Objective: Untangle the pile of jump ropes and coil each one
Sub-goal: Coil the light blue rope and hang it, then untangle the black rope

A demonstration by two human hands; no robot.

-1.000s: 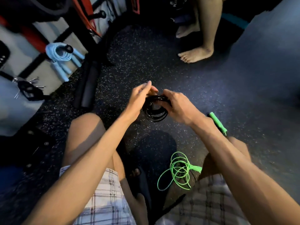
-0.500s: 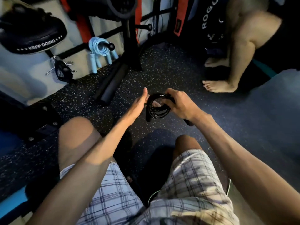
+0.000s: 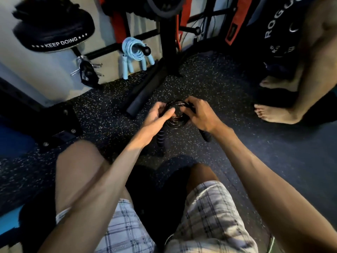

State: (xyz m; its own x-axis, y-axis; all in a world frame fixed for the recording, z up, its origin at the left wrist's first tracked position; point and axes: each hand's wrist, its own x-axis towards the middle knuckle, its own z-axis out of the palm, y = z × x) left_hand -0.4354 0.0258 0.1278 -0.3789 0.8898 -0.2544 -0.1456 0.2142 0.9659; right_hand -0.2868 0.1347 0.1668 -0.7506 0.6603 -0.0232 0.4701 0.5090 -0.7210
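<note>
Black rope (image 3: 176, 114), coiled, in both my hands.
My left hand (image 3: 158, 116) and right hand (image 3: 201, 114) each have a closed grip on the coil's sides above the floor (image 3: 228, 92); two handles (image 3: 161, 137) hang below. Blue rope (image 3: 132, 49) hangs coiled on the rack peg (image 3: 145, 50).

- The floor (image 3: 228, 99) is dark rubber matting flecked with pale specks; toward the right it turns a smoother dark blue.
- A black rack foot (image 3: 145, 92) lies along the floor, running from the upright post toward the middle.
- A bolted black base plate (image 3: 60, 132) sits on the floor at left.
- Another person's bare feet (image 3: 273, 112) stand on the floor at right, one behind the other.
- A blue mat edge (image 3: 9, 221) shows at the lower left corner.
- Where floor meets wall, the tips of light blue handles (image 3: 125, 68) hang close above it; contact cannot be told.
</note>
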